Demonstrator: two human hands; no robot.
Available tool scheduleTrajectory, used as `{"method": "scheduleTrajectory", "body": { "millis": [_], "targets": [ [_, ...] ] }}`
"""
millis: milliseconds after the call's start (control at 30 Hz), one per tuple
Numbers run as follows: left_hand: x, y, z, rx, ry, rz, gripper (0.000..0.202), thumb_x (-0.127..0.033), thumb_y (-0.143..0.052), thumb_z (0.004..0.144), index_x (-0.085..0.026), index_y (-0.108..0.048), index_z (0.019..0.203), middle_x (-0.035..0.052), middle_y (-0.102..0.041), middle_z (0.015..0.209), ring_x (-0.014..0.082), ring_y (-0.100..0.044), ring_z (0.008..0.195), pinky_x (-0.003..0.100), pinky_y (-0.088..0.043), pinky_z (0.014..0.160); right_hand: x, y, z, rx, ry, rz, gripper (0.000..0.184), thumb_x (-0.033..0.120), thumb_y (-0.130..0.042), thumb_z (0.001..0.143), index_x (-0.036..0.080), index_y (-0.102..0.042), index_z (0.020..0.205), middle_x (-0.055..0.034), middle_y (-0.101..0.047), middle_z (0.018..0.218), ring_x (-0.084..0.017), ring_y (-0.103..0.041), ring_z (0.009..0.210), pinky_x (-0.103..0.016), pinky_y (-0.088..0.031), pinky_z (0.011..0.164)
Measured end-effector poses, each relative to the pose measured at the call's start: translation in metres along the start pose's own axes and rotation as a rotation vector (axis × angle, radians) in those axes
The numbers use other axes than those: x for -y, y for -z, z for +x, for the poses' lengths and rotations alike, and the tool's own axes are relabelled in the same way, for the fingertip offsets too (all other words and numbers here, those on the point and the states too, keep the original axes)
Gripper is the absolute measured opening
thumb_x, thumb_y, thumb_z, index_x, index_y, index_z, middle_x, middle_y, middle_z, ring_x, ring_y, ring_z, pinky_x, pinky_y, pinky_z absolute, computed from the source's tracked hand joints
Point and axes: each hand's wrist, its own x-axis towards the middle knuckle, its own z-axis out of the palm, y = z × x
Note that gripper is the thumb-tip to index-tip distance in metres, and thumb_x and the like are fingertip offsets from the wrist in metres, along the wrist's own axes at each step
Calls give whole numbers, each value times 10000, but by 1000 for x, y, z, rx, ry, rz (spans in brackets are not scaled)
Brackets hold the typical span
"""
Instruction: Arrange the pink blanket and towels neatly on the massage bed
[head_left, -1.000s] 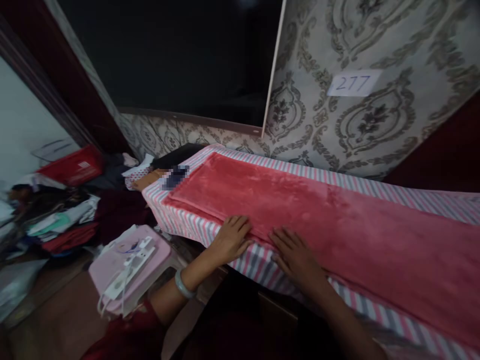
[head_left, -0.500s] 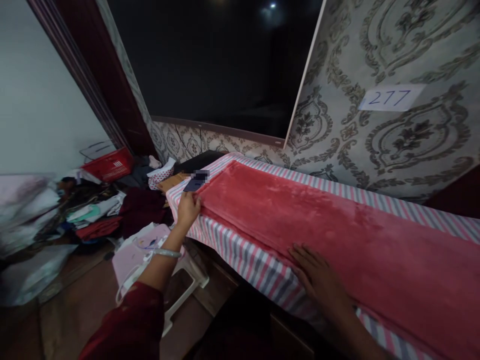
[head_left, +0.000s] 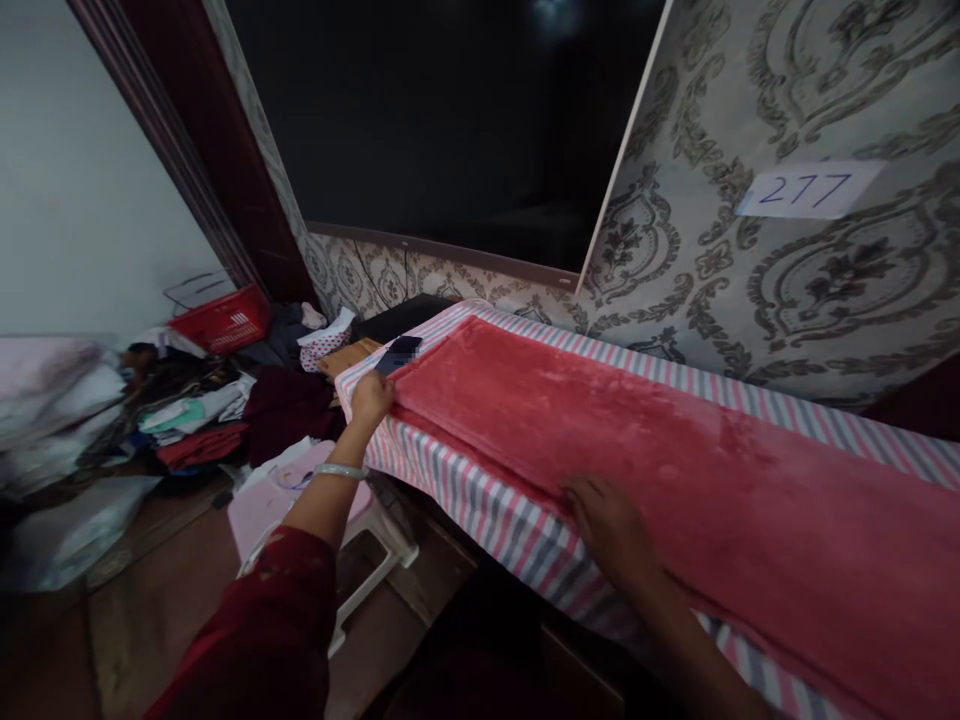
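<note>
A red plush blanket [head_left: 637,440], folded into a long strip, lies on a striped cloth [head_left: 480,510] in pink, white and grey. At the blanket's near left corner, my left hand [head_left: 372,398] is closed, fingers curled round its edge. Farther right along the near edge, my right hand [head_left: 606,522] pinches the blanket, its fingertips bent over the top layer. The layers stand slightly apart between my hands. Just beyond my left hand, a dark flat object [head_left: 397,356], partly blurred out, rests on the striped cloth.
A large dark television [head_left: 450,130] hangs on the patterned wall behind. On the left are a pink-topped stool [head_left: 262,500], heaped clothes [head_left: 202,420] and a red basket [head_left: 225,322]. A paper marked 277 [head_left: 810,190] is on the wall.
My right hand has gone from lying flat on the blanket to gripping its near edge, a little farther left. My left hand's fingers have curled tighter at the corner. The view has shifted slightly.
</note>
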Motion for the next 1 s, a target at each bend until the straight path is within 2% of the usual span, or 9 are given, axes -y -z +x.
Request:
{"method": "scheduleTrajectory", "body": {
  "millis": [233,367,400,467,567,600,700,867,1000],
  "targets": [
    [0,4,0,20,-35,57,234,-206,-491,871,-142,-663,1018,130,-715,967,257,-674,952,316,-496,779,1,6,0,44,24,27,326,165,-378,989,184,-693,908,-91,-696,923,-222,-626,853,-361,-506,802],
    [-15,15,-8,-73,-78,97,332,-195,-446,886,-97,-640,1137,207,-657,1143,317,-625,1090,397,-494,872,5,15,20,104,-11,50,346,253,-386,1019,189,-706,906,-94,-706,942,-226,-636,874,-376,-510,822],
    [-22,16,-11,-104,-128,107,372,-206,-427,899,-87,-622,1192,223,-627,1212,331,-589,1157,421,-478,922,6,16,28,108,-11,38,343,255,-381,1020,185,-715,982,-106,-713,1023,-234,-639,947,-396,-502,880],
    [-37,16,-19,-122,-335,131,445,-260,-410,928,-92,-579,1303,218,-558,1358,338,-489,1301,451,-411,1045,11,14,42,133,-8,1,352,264,-399,1012,186,-666,1229,-126,-650,1290,-266,-572,1195,-461,-426,1040],
    [-55,4,-29,13,-662,183,561,-424,-441,950,-185,-483,1456,132,-400,1566,347,-273,1474,514,-231,1190,20,6,56,311,-1,-24,493,357,-475,995,274,-470,1480,-69,-387,1582,-306,-293,1465,-565,-248,1165],
    [-58,-2,-30,92,-677,198,601,-482,-446,948,-226,-444,1491,99,-345,1606,357,-204,1503,547,-176,1206,23,3,58,396,1,-14,528,397,-488,991,308,-425,1508,-41,-327,1613,-308,-228,1493,-583,-211,1175],
    [-57,-18,-30,283,-550,210,681,-582,-422,942,-288,-334,1550,53,-259,1645,380,-119,1523,609,-116,1201,29,-2,58,566,-4,27,589,462,-482,989,347,-336,1548,-1,-235,1645,-296,-144,1520,-587,-133,1196],
    [-48,-23,-26,299,-513,205,712,-615,-402,939,-313,-267,1569,46,-189,1660,379,-92,1526,620,-108,1196,30,-1,56,619,-32,69,617,475,-463,991,361,-274,1568,5,-181,1659,-278,-72,1534,-569,-58,1208],
    [-54,-16,-28,310,-501,219,721,-640,-409,925,-293,-326,1552,73,-257,1642,389,-162,1514,619,-158,1187,30,-1,56,606,-40,90,619,460,-481,985,362,-286,1564,4,-183,1659,-280,-64,1534,-568,-38,1210]
  ]
}}
